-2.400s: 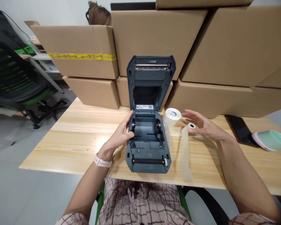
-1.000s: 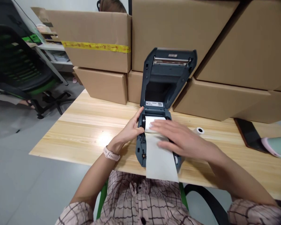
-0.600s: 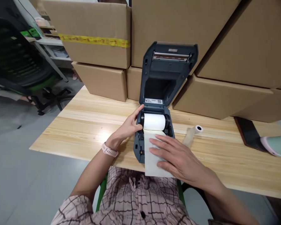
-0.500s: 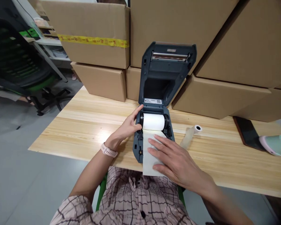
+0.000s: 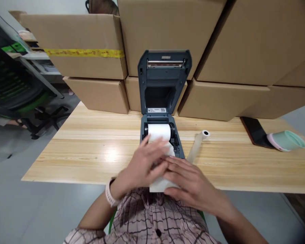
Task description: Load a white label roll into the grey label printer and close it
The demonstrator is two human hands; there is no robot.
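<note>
A dark grey label printer (image 5: 143, 81) stands on the table with its lid swung up. Inside sits a white label roll (image 5: 159, 130) between black holders, and its loose paper strip (image 5: 159, 185) hangs toward me past the front. Blurred by motion, my left hand (image 5: 141, 166) hovers over the printer's front and the strip, fingers stretched out. My right hand (image 5: 190, 179) lies across the strip from the right, fingers extended and nearly flat. Where the hands meet, they hide the middle of the strip and much of the printer's front; whether their fingertips touch I cannot tell.
A thin roll (image 5: 205, 134) trailing translucent paper lies right of the printer. Farther right are a dark phone (image 5: 256, 132) and a mint-green cup (image 5: 287, 140) on its side. Cardboard boxes (image 5: 91, 67) line the back. A black chair (image 5: 15, 84) stands left, and a person's head (image 5: 103, 6) shows behind the boxes.
My left hand has left the printer's left side by the roll and come forward over the strip, beside my right hand. My right hand stays on the strip. The view has shifted.
</note>
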